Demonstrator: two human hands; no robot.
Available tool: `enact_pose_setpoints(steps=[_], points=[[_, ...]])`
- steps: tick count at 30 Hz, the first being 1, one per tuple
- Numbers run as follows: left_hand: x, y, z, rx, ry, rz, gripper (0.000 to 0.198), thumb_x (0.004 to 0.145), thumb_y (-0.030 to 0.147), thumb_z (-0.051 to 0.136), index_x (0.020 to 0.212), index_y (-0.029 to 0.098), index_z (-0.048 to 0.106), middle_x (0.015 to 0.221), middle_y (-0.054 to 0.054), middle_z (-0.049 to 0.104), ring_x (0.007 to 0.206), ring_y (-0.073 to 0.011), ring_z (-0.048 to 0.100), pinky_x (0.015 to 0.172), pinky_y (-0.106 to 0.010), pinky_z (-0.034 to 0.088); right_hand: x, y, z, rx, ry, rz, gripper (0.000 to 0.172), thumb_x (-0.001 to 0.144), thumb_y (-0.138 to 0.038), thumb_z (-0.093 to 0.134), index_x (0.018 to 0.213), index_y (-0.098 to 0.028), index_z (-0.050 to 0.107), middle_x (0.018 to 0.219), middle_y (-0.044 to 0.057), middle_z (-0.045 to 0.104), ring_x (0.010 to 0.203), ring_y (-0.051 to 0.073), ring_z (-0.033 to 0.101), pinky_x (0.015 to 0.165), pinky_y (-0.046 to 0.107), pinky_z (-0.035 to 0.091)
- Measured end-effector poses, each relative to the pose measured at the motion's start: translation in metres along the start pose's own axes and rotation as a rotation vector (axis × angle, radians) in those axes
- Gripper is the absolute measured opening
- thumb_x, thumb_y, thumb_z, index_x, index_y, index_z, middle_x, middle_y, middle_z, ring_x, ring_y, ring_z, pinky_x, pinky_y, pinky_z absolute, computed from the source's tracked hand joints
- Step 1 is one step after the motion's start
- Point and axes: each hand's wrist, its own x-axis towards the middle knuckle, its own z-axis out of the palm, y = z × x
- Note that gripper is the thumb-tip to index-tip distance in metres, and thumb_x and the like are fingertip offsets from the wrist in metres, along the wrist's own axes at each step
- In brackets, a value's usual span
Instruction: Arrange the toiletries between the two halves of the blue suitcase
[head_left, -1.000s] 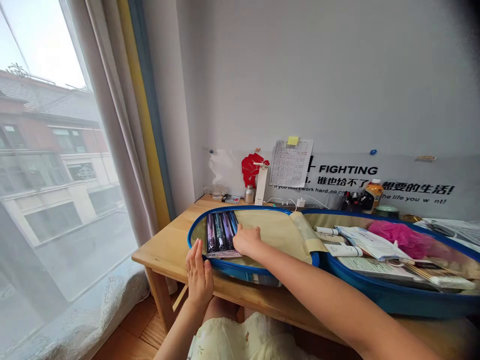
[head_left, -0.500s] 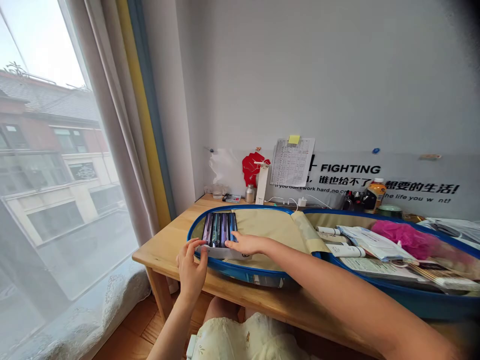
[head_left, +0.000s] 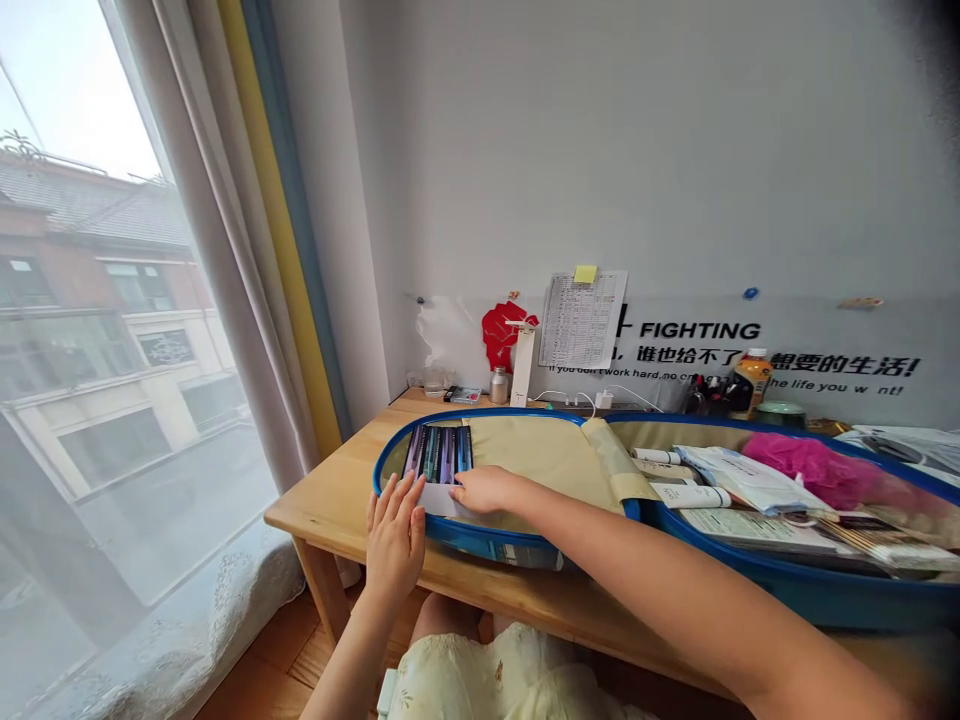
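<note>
A white box of dark, purple and blue slim packs (head_left: 439,456) lies at the left end of an open blue-rimmed case (head_left: 525,412) with beige lining. My left hand (head_left: 396,530) rests at the box's front left corner, fingers stretched out and holding nothing. At the box's right front edge is my right hand (head_left: 487,490), its fingers bent against the white side; the thumb and fingertips press on the box there. The underside of that hand is hidden.
The case's right half holds white tubes (head_left: 694,496), a white packet (head_left: 750,478), pink mesh (head_left: 806,465) and booklets. Behind stand a small jar (head_left: 499,385), a white lamp (head_left: 523,368) and an orange bottle (head_left: 750,384). A curtain (head_left: 225,240) hangs left.
My left hand has straightened its fingers and shifted slightly right, lying flatter at the box's front. The right hand has moved down a little from the packs to the front edge.
</note>
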Motion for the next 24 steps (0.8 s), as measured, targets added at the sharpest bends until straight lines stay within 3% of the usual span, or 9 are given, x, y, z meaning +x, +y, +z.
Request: enact_pose_setpoints(steps=[17, 21, 24], points=[[0.003, 0.002, -0.006, 0.035, -0.040, -0.017, 0.042, 0.097, 0.034, 0.030, 0.123, 0.025, 0.062, 0.128, -0.006, 0.062, 0.130, -0.0246, 0.045, 0.114, -0.050, 0.026, -0.008, 0.000, 0.005, -0.060, -0.040, -0.057, 0.047, 0.091, -0.050, 0.050, 0.124, -0.017, 0.054, 0.122, 0.010, 0.060, 0.106, 0.019, 0.059, 0.093, 0.044, 0.049], [0.002, 0.000, -0.004, 0.019, -0.030, -0.010, 0.042, 0.098, 0.035, 0.029, 0.122, 0.025, 0.063, 0.131, -0.006, 0.060, 0.129, -0.0247, 0.045, 0.112, -0.050, 0.029, -0.016, 0.002, 0.000, -0.076, 0.037, -0.042, 0.062, 0.088, -0.060, 0.044, 0.134, -0.019, 0.050, 0.122, 0.014, 0.063, 0.110, 0.026, 0.061, 0.094, 0.046, 0.047], [0.000, -0.004, 0.001, 0.004, -0.018, -0.005, 0.042, 0.098, 0.036, 0.030, 0.122, 0.026, 0.062, 0.132, -0.006, 0.059, 0.130, -0.0255, 0.044, 0.111, -0.051, 0.030, -0.030, 0.016, -0.014, -0.068, 0.164, -0.025, 0.066, 0.089, -0.062, 0.037, 0.142, -0.023, 0.043, 0.124, 0.012, 0.063, 0.115, 0.029, 0.059, 0.095, 0.044, 0.045]])
